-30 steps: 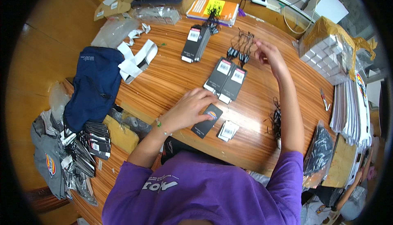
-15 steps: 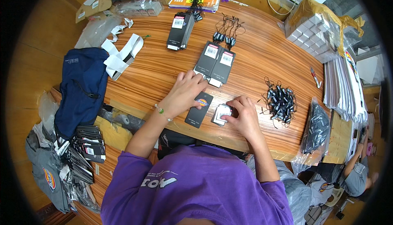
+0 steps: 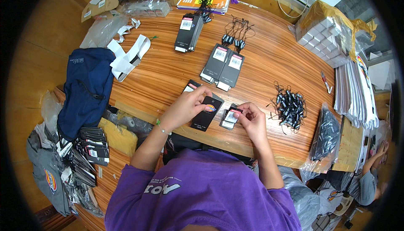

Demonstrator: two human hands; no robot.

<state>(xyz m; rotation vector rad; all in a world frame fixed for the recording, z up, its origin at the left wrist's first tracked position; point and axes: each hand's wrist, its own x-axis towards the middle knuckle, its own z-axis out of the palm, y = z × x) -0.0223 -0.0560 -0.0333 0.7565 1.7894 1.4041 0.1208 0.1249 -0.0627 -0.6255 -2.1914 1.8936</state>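
Observation:
My left hand pinches the upper left edge of a black hang tag with a coloured logo, at the table's near edge. Partly under that hand lies another black tag with a red-and-white label. To the right, my right hand grips a small label card, white with a red band, between thumb and fingers. Just below it is a little stack of similar cards. Farther back, two side-by-side piles of labelled black hang tags have their strings stretched away from me.
Another tag pile stands farther back. Looped black strings lie in a heap at right, near a bagged bundle, scissors-like red tool, paper stacks and wrapped white boxes. A navy bag hangs over the left edge.
My left hand has drawn back from the tag piles to the logo tag's edge, and another tag now shows beneath it. My right hand has raised a red-banded card at the small stack.

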